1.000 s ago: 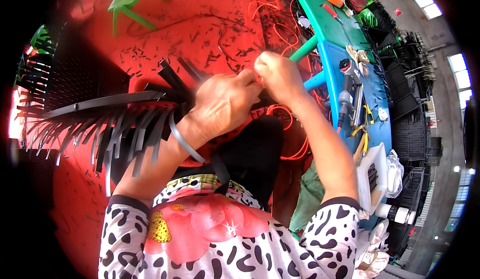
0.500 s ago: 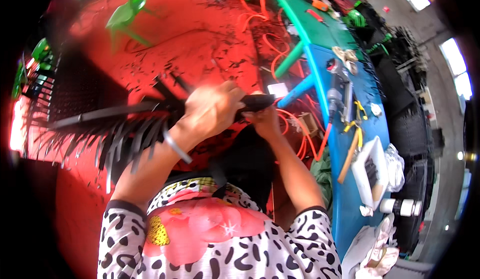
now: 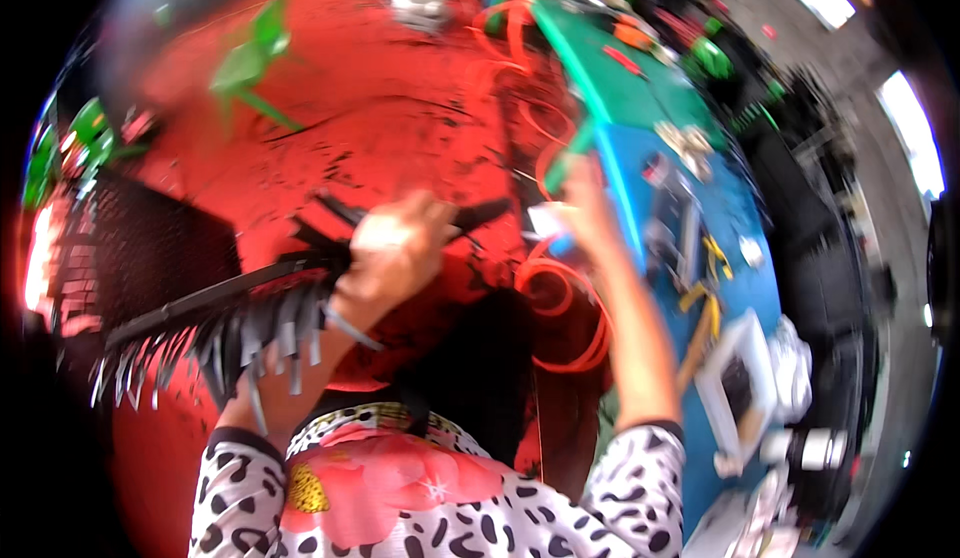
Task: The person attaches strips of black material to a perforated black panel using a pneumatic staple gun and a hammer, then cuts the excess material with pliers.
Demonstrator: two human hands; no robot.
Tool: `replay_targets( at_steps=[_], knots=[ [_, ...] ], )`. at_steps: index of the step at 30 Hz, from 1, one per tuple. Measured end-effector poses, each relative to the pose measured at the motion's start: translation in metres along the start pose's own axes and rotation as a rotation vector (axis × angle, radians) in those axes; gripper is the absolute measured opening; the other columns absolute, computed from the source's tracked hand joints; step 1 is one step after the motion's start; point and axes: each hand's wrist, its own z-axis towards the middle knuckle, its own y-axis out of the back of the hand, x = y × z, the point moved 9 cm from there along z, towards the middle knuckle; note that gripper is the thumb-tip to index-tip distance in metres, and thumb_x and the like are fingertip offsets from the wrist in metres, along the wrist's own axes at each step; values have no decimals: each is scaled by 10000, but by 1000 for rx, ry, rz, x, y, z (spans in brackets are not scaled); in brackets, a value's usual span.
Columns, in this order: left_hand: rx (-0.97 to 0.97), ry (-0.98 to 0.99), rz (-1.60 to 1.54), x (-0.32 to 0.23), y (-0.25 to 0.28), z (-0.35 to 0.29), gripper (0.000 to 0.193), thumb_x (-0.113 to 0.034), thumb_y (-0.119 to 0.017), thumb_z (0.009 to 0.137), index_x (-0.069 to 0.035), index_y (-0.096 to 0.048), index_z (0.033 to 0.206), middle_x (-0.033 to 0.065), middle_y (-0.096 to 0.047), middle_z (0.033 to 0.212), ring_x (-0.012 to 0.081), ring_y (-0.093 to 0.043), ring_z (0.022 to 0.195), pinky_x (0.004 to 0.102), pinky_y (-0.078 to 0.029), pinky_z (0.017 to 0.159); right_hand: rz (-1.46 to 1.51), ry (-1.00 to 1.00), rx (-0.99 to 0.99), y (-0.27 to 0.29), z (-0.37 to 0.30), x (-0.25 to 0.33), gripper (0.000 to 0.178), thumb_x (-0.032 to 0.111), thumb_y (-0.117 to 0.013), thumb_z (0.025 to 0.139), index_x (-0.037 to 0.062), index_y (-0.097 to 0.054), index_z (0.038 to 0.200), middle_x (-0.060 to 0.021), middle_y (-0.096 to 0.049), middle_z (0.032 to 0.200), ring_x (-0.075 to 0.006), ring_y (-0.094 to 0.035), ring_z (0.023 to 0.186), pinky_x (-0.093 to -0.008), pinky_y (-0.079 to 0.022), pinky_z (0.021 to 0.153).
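Note:
My left hand (image 3: 400, 243) is closed around a black bar-like piece (image 3: 210, 298) of a frame, from which many loose black strips (image 3: 270, 333) hang down. One end of the piece sticks out to the right of this hand. My right hand (image 3: 585, 193), smeared by motion, is off the piece and over the near-left edge of the blue table (image 3: 740, 258). Its fingers are too blurred to read. A small white object (image 3: 545, 220) shows beside it; whether they touch I cannot tell.
On the blue table lie a dark power tool (image 3: 660, 198), yellow-handled pliers (image 3: 715, 258), a wooden handle (image 3: 692, 358) and a white tray (image 3: 715, 398). Orange hose (image 3: 575, 358) coils beside the table. Scraps litter the red floor (image 3: 380, 158); a green chair (image 3: 245, 63) stands at the far left.
My right hand has let go of the black piece and moved up and right to the table's edge. My left hand keeps its hold, and the piece has sunk slightly at its left end.

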Motion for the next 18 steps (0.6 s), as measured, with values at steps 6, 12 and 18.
replay_targets(
  at_steps=[6,12,18],
  knots=[
    [-88,-59,-37,-25,-6,0,137,-144,-601,759,-64,-580,868,73,-526,746,237,-579,648,364,-476,601,-619,-623,-270,157,-36,-195,929,507,-735,650,-55,-372,1295,-304,-568,1129,-413,-565,1055,-455,-444,908],
    [-23,-41,-18,-25,3,3,152,-155,-582,777,-49,-578,887,69,-526,751,228,-581,638,355,-466,618,-487,-759,-100,126,-23,-244,631,368,-784,589,-101,-626,980,-297,-602,1072,-381,-595,1019,-412,-449,909],
    [-3,-45,-30,-21,2,4,198,-145,-599,767,-35,-585,932,66,-537,768,208,-585,649,335,-457,613,-364,-794,-221,116,-9,-274,432,157,-679,541,-115,-646,876,-286,-633,976,-382,-621,908,-405,-469,829]
  ],
)
